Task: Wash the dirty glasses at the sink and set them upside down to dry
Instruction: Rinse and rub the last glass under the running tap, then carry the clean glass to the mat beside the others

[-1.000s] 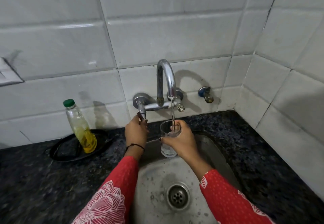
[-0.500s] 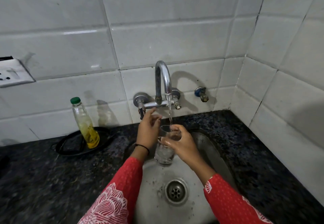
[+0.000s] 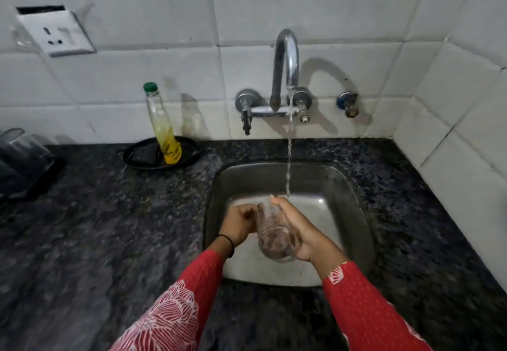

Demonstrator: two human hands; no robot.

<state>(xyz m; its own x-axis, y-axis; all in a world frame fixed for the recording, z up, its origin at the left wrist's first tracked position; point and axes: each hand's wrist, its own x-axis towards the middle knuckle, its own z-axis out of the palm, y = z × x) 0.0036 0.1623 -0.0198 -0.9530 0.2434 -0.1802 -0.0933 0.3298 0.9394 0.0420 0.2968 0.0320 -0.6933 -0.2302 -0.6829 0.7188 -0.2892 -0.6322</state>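
Observation:
A clear glass (image 3: 275, 236) is tilted over the steel sink (image 3: 354, 199), its thick base turned toward me and its mouth toward the tap. My right hand (image 3: 299, 227) grips it from the right, fingers wrapped over its side. On the glass's left side, my left hand (image 3: 238, 223) presses against it with curled fingers. Water runs from the tap (image 3: 286, 62) in a thin stream and falls just past my right fingertips.
A bottle of yellow liquid (image 3: 163, 128) stands on a black plate (image 3: 142, 155) left of the sink. At the far left an upside-down glass (image 3: 20, 150) sits on a dark tray. Dark granite counter (image 3: 123, 227) surrounds the sink; a wall socket (image 3: 55, 33) is upper left.
The glass came down from under the spout and tipped over, base toward me. My left hand left the tap handle and moved onto the glass. The water keeps running.

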